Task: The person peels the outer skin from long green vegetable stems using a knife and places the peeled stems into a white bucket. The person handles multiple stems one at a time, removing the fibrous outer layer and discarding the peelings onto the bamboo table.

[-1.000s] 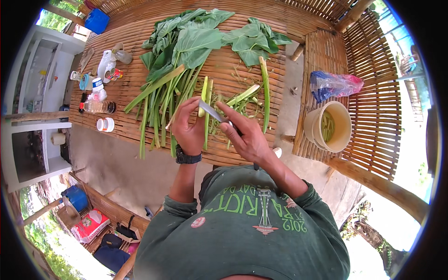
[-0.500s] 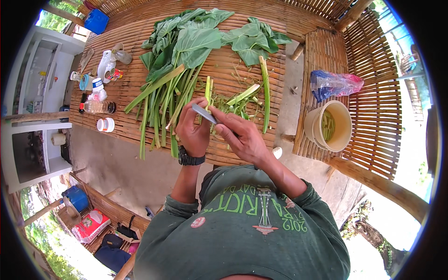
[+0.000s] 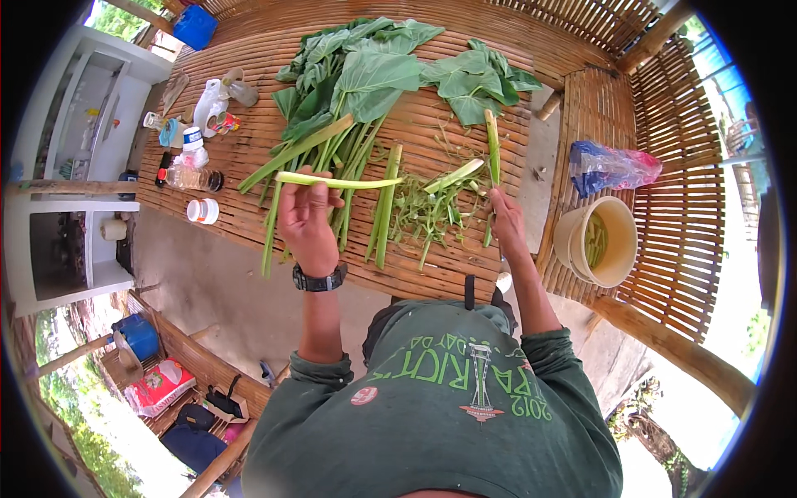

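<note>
My left hand (image 3: pixel 309 217), with a black watch at its wrist, is closed on a pale green stalk (image 3: pixel 361 182). The stalk lies level across its fingertips, over the leafy bundle. At the table's right side my right hand (image 3: pixel 509 222) is closed against a long green stalk (image 3: pixel 492 148); I cannot make out what is in its fingers. Cut stalks (image 3: pixel 384 212) lie between the hands, beside green peelings (image 3: pixel 427 212). A bundle of long-stemmed leaves (image 3: pixel 365 79) covers the table's far left, and more large leaves (image 3: pixel 477 79) lie to its right.
Bottles and jars stand on the left of the slatted table (image 3: pixel 249 124), among them a clear bottle (image 3: pixel 195 178) and a white jar (image 3: pixel 202 211). A beige bucket (image 3: pixel 618 261) holding green pieces sits on the right bench, near a blue-and-pink plastic bag (image 3: pixel 614 166).
My hands have moved apart from the table's middle, where a blade showed between them. The left went slightly left and now holds a stalk level; the right moved to the right-hand stalk.
</note>
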A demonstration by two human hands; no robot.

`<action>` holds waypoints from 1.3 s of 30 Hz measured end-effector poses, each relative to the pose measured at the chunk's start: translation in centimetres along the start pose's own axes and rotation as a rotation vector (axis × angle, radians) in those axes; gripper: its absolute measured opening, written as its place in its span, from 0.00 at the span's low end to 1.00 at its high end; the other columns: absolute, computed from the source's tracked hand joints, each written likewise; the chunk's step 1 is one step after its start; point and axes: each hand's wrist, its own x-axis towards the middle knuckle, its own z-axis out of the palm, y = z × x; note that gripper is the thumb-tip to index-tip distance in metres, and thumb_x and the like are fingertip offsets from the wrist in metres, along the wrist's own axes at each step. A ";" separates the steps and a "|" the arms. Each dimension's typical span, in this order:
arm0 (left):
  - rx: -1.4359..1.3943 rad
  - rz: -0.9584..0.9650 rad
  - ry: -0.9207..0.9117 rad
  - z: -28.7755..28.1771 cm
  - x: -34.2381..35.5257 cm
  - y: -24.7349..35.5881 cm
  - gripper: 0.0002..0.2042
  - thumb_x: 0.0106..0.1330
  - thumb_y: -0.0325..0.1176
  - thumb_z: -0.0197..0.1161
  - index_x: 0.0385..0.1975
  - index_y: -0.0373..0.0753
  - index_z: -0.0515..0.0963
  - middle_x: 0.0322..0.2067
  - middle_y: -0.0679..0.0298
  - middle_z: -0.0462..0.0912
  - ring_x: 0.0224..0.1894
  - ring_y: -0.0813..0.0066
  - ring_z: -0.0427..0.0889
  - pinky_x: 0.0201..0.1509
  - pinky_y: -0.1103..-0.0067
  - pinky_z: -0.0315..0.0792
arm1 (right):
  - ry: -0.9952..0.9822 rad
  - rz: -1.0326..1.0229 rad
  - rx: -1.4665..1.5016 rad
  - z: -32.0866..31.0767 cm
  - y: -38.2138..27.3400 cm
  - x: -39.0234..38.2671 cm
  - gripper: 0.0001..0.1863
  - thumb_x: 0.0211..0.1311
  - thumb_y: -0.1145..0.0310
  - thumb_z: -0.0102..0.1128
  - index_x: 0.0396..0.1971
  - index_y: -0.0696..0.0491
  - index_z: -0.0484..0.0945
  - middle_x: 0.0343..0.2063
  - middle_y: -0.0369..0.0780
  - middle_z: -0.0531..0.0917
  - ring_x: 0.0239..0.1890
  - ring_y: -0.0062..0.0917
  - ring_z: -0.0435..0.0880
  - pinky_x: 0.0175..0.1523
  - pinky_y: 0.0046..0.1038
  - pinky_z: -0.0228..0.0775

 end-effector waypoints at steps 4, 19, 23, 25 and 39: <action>0.062 0.042 0.071 -1.1 1.0 -0.3 0.19 0.81 0.30 0.60 0.68 0.34 0.76 0.44 0.64 0.88 0.36 0.82 0.82 0.36 0.81 0.79 | -0.097 0.039 -0.338 0.9 -0.2 -1.2 0.25 0.81 0.55 0.55 0.70 0.51 0.77 0.32 0.37 0.87 0.34 0.21 0.81 0.48 0.28 0.75; 0.332 0.320 -0.155 3.9 -2.5 -1.8 0.11 0.70 0.19 0.67 0.50 0.33 0.85 0.52 0.55 0.88 0.53 0.65 0.89 0.53 0.75 0.83 | -0.368 -0.504 -0.215 5.9 -16.2 -12.1 0.31 0.79 0.58 0.60 0.76 0.51 0.68 0.41 0.50 0.88 0.36 0.40 0.89 0.42 0.39 0.79; 0.385 0.376 -0.212 4.1 -2.6 -1.6 0.12 0.67 0.19 0.67 0.50 0.33 0.85 0.51 0.53 0.88 0.54 0.56 0.88 0.58 0.68 0.81 | -0.391 -0.694 -0.188 6.7 -16.9 -12.8 0.30 0.79 0.58 0.59 0.76 0.48 0.68 0.44 0.47 0.86 0.35 0.42 0.88 0.41 0.40 0.80; 0.389 0.384 -0.239 4.1 -2.7 -1.4 0.13 0.67 0.20 0.68 0.51 0.32 0.85 0.53 0.53 0.87 0.54 0.58 0.88 0.60 0.68 0.80 | -0.401 -0.694 -0.194 6.9 -17.2 -13.0 0.30 0.79 0.58 0.59 0.76 0.48 0.68 0.44 0.47 0.86 0.35 0.43 0.87 0.41 0.40 0.80; 0.162 0.212 -0.240 3.4 -2.9 -1.5 0.12 0.72 0.20 0.67 0.53 0.33 0.82 0.54 0.53 0.88 0.53 0.64 0.89 0.56 0.73 0.83 | -0.447 -0.024 0.263 5.8 -14.1 -8.6 0.24 0.84 0.56 0.54 0.73 0.46 0.74 0.32 0.31 0.83 0.21 0.09 0.68 0.24 0.15 0.58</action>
